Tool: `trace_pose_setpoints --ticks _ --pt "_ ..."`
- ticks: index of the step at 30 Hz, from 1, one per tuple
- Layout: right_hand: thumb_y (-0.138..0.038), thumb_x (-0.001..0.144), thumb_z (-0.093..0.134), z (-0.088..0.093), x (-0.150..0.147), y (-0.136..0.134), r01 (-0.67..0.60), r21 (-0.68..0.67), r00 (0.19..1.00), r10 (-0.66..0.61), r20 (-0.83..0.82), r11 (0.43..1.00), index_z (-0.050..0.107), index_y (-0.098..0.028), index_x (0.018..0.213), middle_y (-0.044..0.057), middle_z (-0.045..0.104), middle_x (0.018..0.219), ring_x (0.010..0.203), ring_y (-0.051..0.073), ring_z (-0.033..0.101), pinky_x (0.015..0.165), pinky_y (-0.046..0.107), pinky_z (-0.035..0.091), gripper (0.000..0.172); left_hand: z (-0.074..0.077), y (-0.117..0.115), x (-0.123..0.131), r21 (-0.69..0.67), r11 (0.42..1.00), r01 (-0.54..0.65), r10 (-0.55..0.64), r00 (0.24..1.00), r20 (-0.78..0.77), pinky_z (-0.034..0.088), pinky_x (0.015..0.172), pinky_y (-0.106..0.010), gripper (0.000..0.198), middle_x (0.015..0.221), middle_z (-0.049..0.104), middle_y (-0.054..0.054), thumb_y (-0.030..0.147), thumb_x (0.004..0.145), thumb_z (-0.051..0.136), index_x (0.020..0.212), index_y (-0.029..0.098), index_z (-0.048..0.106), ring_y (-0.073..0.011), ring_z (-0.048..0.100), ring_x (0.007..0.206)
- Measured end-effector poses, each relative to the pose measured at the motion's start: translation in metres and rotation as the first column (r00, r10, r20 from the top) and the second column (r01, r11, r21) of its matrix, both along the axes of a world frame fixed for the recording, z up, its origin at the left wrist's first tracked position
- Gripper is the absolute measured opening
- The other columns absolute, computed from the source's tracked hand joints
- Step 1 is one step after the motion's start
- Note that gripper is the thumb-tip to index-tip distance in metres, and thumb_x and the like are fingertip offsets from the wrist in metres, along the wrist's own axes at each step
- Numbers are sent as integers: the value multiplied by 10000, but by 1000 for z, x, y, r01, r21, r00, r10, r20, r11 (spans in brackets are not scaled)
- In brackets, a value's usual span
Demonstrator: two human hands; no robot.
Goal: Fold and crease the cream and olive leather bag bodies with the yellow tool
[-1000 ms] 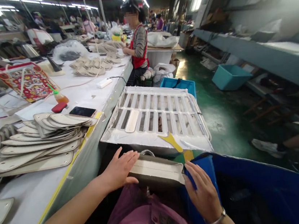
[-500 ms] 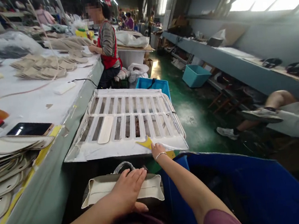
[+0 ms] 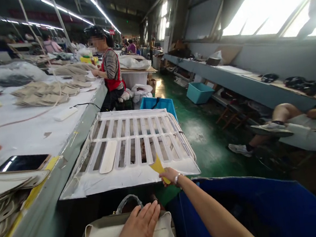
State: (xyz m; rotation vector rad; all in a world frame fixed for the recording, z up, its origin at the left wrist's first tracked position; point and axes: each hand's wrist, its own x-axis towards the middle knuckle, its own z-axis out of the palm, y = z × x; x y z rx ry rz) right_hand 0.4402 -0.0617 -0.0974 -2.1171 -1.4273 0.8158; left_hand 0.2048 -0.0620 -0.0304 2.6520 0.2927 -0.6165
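My right hand grips a yellow scraper, its flared blade pointing up and lying over the near edge of the slatted white rack. Below, on my lap side, my left hand rests flat on a bag with a cream, open-edged panel on top and a darker body. The fingers are stretched out. A handle wrapped in clear plastic loops up from the bag's far side. One cream strip lies across the rack's slats at the left. The bag's lower part is out of view.
A blue bin stands at my right. On the left worktable lie a phone, stacked cream pieces and beige piles. A co-worker in a red apron sits beyond the rack; another person's legs stretch out at the right.
The view has tilted up, so the rack and bag sit lower. The scraper now stands more upright in my right hand. My left hand stays on the bag.
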Motion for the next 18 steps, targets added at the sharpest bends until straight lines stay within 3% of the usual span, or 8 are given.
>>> trace_pose_setpoints --ticks 3,6,9,11,12,15,16,18 --pt "-386 935 321 14 4 -52 -14 -100 950 -18 -313 995 496 -137 989 -15 582 631 443 87 539 428 220 467 309 2 -2 -4 -2 1000 15 -15 999 35 155 1076 -502 988 1456 55 -149 653 687 535 1414 118 132 -321 132 1347" --pt "-486 885 330 34 5 -114 -12 -148 847 -69 -527 989 403 -168 1037 -4 599 651 426 114 560 402 233 465 361 -2 -7 -11 45 999 19 -23 997 79 91 1077 -532 934 1459 71 -150 631 713 519 1411 120 168 -330 100 1350" --pt "-575 751 500 49 1 -161 -63 -243 648 -146 -748 968 405 -176 949 19 627 692 489 138 608 452 243 486 455 -2 -8 -16 56 998 30 -35 995 96 84 1086 -507 890 1464 90 -152 606 735 506 1409 115 193 -309 97 1354" --pt "-605 692 557 53 -2 -177 -147 -343 535 -217 -817 928 421 -178 873 2 617 608 440 129 585 434 225 467 484 3 -4 -17 15 999 34 -35 995 93 114 1090 -478 895 1463 121 -160 589 721 535 1403 106 218 -301 123 1352" --pt "-623 684 557 54 -4 -179 -190 -395 537 -242 -808 899 426 -179 838 -14 597 549 391 117 554 407 210 445 487 5 -1 -17 -23 999 32 -30 995 93 134 1090 -461 900 1462 141 -165 580 712 552 1400 98 229 -298 143 1349" --pt "-636 746 478 56 -10 -168 -289 -542 705 -208 -679 789 425 -185 753 -47 534 443 315 99 486 363 192 398 454 15 16 -9 -204 979 -12 27 997 71 229 1070 -396 811 1441 258 -163 565 761 499 1382 90 281 -275 265 1315" --pt "-607 792 435 57 -12 -160 -322 -571 763 -150 -629 755 431 -185 745 -44 539 450 331 103 500 376 196 405 424 17 23 -4 -266 963 -45 59 997 44 271 1049 -377 744 1415 326 -154 561 794 449 1365 101 324 -267 329 1284" --pt "-514 867 369 62 -17 -141 -368 -573 883 82 -463 732 474 -177 759 -15 592 533 424 117 566 447 213 444 370 21 36 9 -388 917 -97 88 995 -41 348 987 -344 630 1322 472 -128 559 844 347 1301 133 435 -252 458 1184"
